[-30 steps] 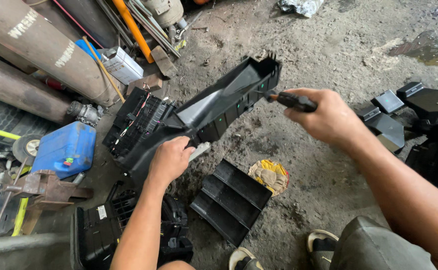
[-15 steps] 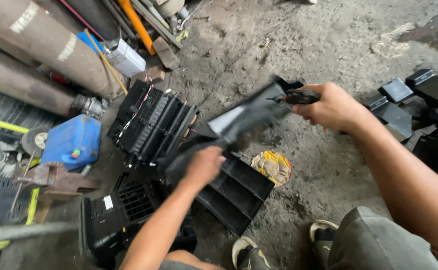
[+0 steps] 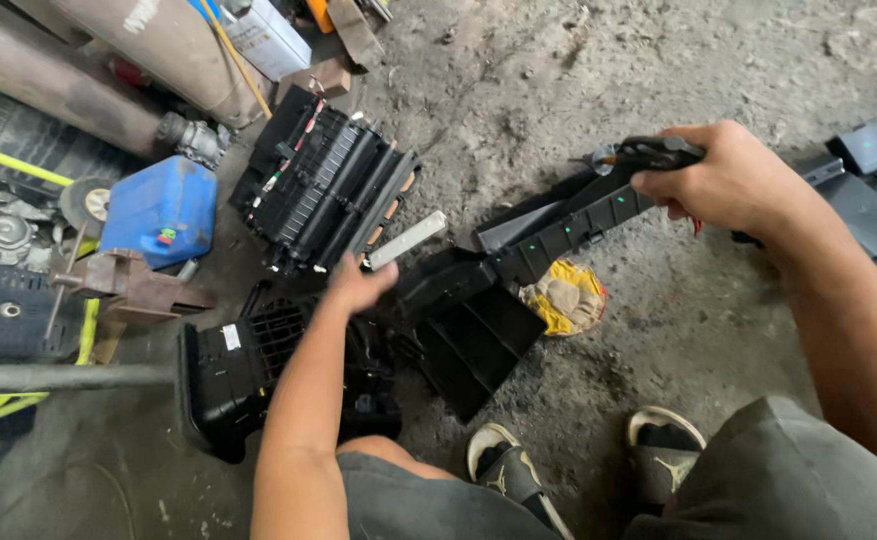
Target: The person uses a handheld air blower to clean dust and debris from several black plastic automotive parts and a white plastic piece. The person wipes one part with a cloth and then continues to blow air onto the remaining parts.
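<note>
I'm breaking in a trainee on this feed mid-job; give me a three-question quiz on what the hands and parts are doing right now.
1. True or false: the right hand grips a dark-handled tool at the far end of the long black plastic housing.
2. What lies on the ground just beyond the sandalled feet, beside the housing?
A. a yellow work glove
B. a red bucket
C. a coiled rope
3. Which hand is at the near end of the housing, and what colour is the container to its left?

Key
1. True.
2. A, the yellow work glove.
3. The left hand; the container is blue.
</note>
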